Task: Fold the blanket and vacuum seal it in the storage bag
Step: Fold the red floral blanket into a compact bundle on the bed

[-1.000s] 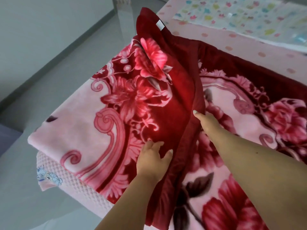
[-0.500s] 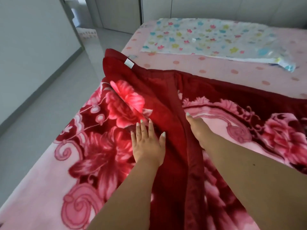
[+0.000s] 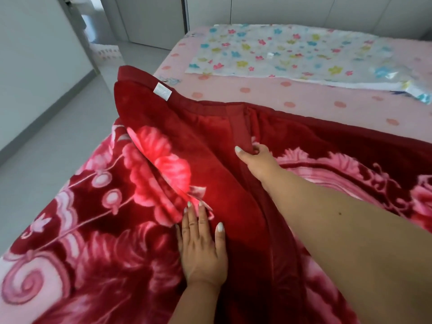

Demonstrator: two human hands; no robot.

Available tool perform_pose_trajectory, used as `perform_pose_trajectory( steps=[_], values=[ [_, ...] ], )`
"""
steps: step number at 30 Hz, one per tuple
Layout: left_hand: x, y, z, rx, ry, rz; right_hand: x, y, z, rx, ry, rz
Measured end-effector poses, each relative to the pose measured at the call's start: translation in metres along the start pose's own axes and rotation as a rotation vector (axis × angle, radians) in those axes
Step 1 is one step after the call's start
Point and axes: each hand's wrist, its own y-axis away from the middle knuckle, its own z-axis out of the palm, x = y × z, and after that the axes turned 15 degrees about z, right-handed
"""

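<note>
Head view: your left hand (image 3: 202,247) lies flat with straight fingers on the blanket (image 3: 98,230), which is spread over the bed (image 3: 304,99) under both hands. Your right hand (image 3: 258,156), ahead of the left, pinches the blanket's folded red edge between thumb and curled fingers. Beyond the right hand, well apart, the bag (image 3: 292,52) lies flat on the bed.

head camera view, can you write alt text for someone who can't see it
Two bare hands work a red and pink flowered blanket spread on a bed: the left hand lies flat on it while the right hand pinches its dark red edge. Farther back on the bed lies a flat clear storage bag printed with small coloured flowers.
</note>
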Motion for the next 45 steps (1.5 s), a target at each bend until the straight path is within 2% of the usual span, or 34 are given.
perform_pose_trajectory(
  steps=[3,5,7,9,11,12,14,16,20,23,28,31,33,35,37,38,41,45],
  values=[
    [0.000,-0.001,0.001,0.014,-0.009,0.012,-0.008,-0.011,-0.007,-0.007,0.154,0.023],
    [0.000,-0.001,-0.001,-0.012,-0.018,0.015,-0.027,-0.010,-0.023,0.053,0.275,-0.037],
    [0.000,-0.002,-0.003,-0.037,-0.012,0.005,-0.046,0.004,-0.045,0.243,0.303,-0.227],
    [0.002,-0.003,-0.005,-0.039,-0.007,-0.007,-0.039,0.019,-0.064,0.507,0.212,-0.358],
    [0.004,-0.003,-0.006,-0.044,0.000,0.003,-0.004,0.022,-0.073,0.692,0.133,-0.298],
    [0.004,-0.003,-0.007,-0.049,0.005,0.013,0.016,0.019,-0.074,0.712,0.119,-0.205],
    [0.003,-0.003,-0.007,-0.057,0.007,0.022,0.044,0.003,-0.073,0.637,0.116,0.006],
    [0.001,-0.004,-0.005,-0.050,-0.014,0.017,0.052,-0.016,-0.074,0.495,0.065,0.098],
    [0.002,-0.004,-0.003,-0.051,-0.021,0.009,0.045,-0.030,-0.080,0.334,-0.079,0.074],
    [0.005,-0.004,-0.006,-0.060,-0.011,-0.002,0.049,-0.017,-0.082,0.283,-0.023,0.116],
    [0.014,-0.011,-0.038,-0.263,0.104,-0.052,0.081,0.005,-0.088,0.078,0.113,-0.033],
    [0.036,0.000,-0.077,-0.160,0.337,0.079,0.059,0.006,-0.121,0.129,0.163,-0.093],
    [0.046,0.021,-0.099,-0.040,0.208,0.140,0.059,0.021,-0.125,0.236,0.176,-0.010],
    [0.046,0.049,-0.111,0.003,0.056,0.059,0.084,0.056,-0.098,0.236,0.109,0.148],
    [0.045,0.083,-0.112,-0.124,-0.023,-0.106,0.120,0.106,-0.070,0.203,0.059,0.148],
    [0.047,0.102,-0.109,-0.215,-0.082,-0.128,0.137,0.126,-0.065,0.204,0.064,0.104],
    [0.061,0.155,-0.104,-0.387,-0.096,-0.036,0.164,0.154,-0.083,0.260,0.078,0.049],
    [0.080,0.195,-0.110,-0.412,0.036,-0.014,0.165,0.175,-0.091,0.367,0.100,0.149]
  ],
)
